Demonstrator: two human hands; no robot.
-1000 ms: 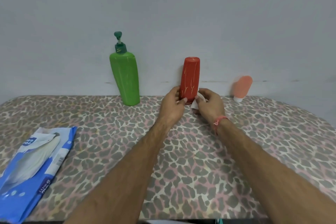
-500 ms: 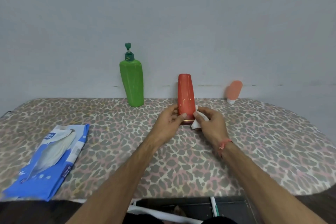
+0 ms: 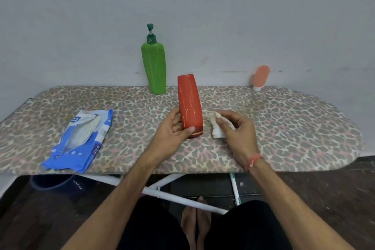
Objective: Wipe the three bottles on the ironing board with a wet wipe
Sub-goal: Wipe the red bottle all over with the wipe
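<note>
A: Item one, left hand (image 3: 172, 131)?
B: Fingers curled round the lower part of the tall red plastic bottle (image 3: 189, 105); thumb across its front near the gold band. The bottle stands cap-down and tilts slightly, over the leopard-print ironing board (image 3: 284, 124); I cannot tell whether its cap touches the cover.

A: Item two, right hand (image 3: 237, 130)?
B: Fingertips pinch a crumpled white wet wipe (image 3: 216, 126), just to the right of the red bottle. Wipe and bottle sit near each other; contact cannot be told. A red thread band (image 3: 253, 161) circles that wrist.

A: Item three, remaining bottles?
B: Green plastic pump bottle (image 3: 154, 67), upright, beyond the left fingers at the far edge by the grey wall (image 3: 203, 6). Small salmon-pink squeeze tube (image 3: 260, 77), standing on its white cap and leaning on the wall, well beyond and to the right of the right fingers.

A: Item four, sundries?
B: Blue-and-white wet-wipe packet (image 3: 81, 140), lying flat, well to the left of the left fingers, near the front edge.
</note>
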